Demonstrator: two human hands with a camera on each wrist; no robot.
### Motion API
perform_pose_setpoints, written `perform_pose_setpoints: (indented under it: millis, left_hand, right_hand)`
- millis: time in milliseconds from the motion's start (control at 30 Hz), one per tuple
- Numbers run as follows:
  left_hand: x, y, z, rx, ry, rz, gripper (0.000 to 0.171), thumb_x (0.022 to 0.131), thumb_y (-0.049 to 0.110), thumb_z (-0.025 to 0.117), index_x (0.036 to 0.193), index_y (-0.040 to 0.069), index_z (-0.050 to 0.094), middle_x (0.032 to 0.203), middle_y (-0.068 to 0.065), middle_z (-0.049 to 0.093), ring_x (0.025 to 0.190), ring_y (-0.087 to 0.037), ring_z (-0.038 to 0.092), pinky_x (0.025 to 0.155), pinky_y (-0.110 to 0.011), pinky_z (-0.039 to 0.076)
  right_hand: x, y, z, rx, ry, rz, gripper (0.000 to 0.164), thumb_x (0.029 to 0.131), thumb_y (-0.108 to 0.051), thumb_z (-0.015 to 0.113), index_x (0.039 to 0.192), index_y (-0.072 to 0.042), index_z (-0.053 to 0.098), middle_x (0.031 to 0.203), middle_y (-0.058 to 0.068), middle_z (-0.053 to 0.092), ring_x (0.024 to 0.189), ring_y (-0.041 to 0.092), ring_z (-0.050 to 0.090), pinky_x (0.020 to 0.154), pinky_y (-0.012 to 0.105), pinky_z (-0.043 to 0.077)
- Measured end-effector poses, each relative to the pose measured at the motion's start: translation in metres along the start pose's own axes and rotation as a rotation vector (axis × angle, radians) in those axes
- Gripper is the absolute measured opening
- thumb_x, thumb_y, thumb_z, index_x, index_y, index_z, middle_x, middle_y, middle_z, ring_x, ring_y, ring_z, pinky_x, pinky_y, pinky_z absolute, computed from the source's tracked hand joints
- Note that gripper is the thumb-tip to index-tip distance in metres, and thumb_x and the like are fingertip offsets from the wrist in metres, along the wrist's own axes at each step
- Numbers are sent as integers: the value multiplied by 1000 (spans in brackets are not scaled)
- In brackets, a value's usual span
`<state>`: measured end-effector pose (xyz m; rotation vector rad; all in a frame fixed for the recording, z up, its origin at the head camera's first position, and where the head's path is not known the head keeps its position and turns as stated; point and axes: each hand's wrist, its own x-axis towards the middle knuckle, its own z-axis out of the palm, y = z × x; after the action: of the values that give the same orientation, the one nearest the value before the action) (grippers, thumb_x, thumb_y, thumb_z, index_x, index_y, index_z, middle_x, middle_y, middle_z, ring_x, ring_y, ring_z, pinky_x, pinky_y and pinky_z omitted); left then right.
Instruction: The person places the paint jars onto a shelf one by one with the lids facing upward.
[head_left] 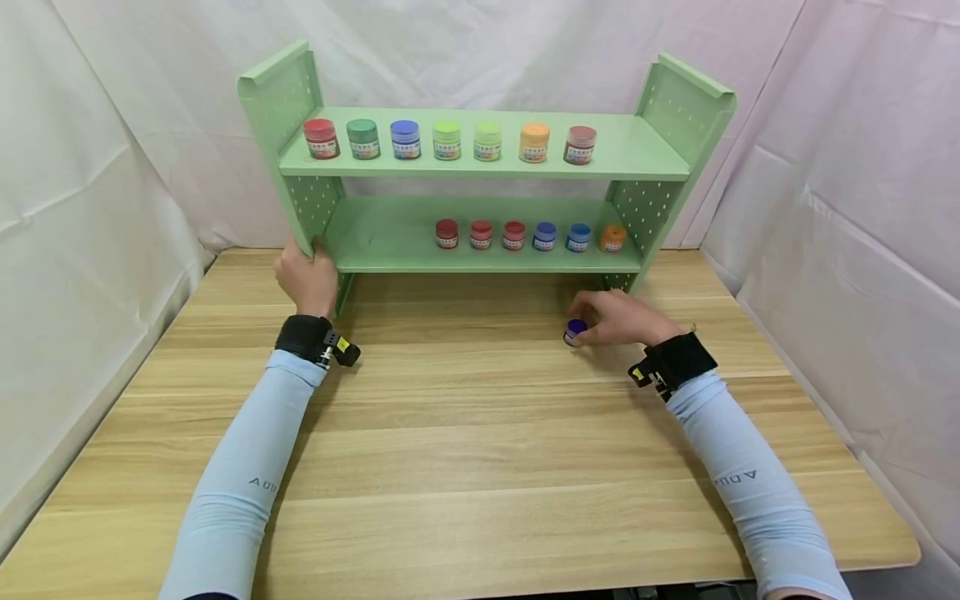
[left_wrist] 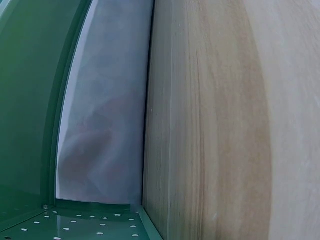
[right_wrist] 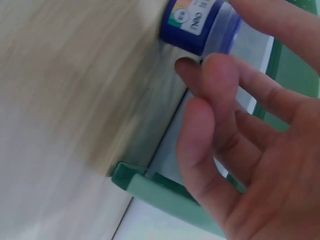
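My right hand [head_left: 618,318] pinches a small dark blue paint jar [head_left: 575,331] with a white label, low over the wooden table in front of the shelf's right side. In the right wrist view the jar [right_wrist: 192,25] is at the top, its clear-rimmed lid towards the fingers, and the other fingers are bent below it. At the far left, my left hand [head_left: 309,279] grips the lower edge of the left side panel of the green two-tier shelf [head_left: 480,271]. The left wrist view shows the shelf's green underside [left_wrist: 30,100] but not the hand.
On the upper tier stands a row of larger paint jars, among them a red jar [head_left: 321,139] and an orange jar [head_left: 535,142]. Smaller jars, including a blue jar [head_left: 578,238], line the lower tier's right half. White cloth [head_left: 480,50] hangs behind the table [head_left: 450,433].
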<state>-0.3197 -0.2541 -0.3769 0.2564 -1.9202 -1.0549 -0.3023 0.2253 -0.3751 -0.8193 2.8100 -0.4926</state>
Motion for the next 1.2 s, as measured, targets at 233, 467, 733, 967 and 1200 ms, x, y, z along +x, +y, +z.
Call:
perform_pose_setpoints:
  millis: [233,467,733,967,1200]
  left_hand:
    - [0,-1,0,7,10,14,30,99,6,56,125,2,70,123,-17,75,115,-34,73,93,-52,55]
    - [1,0,0,4,14,6,30,97,5,57,124,2,71,122,-17,75,114,-34,73,92,-53,55]
    - [4,1,0,13,13,-5,30,98,6,57,125,3,71,124,-16,74,116,-33,72,97,-51,55]
    - [1,0,2,3,4,2,28,98,6,57,122,1,71,121,-19,75,110,-36,74,92,-51,56]
    - [1,-1,1,-3,10,-6,28,99,7,57,123,2,71,123,-17,75,114,-33,73,95,-50,55]
  right_hand:
    - [4,8,4,17,5,-8,36,82,-31,87,109,-12,72,97,2,75,89,17,65,81,35,49]
    - [5,7,3,3,32,-27,35,84,-29,85,111,-10,73,98,3,76,91,20,67,82,37,50]
    - [6,0,-1,19,50,-59,33,86,-26,84,112,-10,73,100,4,77,92,18,69,83,36,52]
    - [7,-7,-5,12,64,-98,32,86,-26,84,111,-10,74,100,2,77,95,18,70,85,37,53]
    - [15,-19,-11,2,68,-102,33,86,-26,84,113,-11,73,104,4,77,100,21,70,91,44,53]
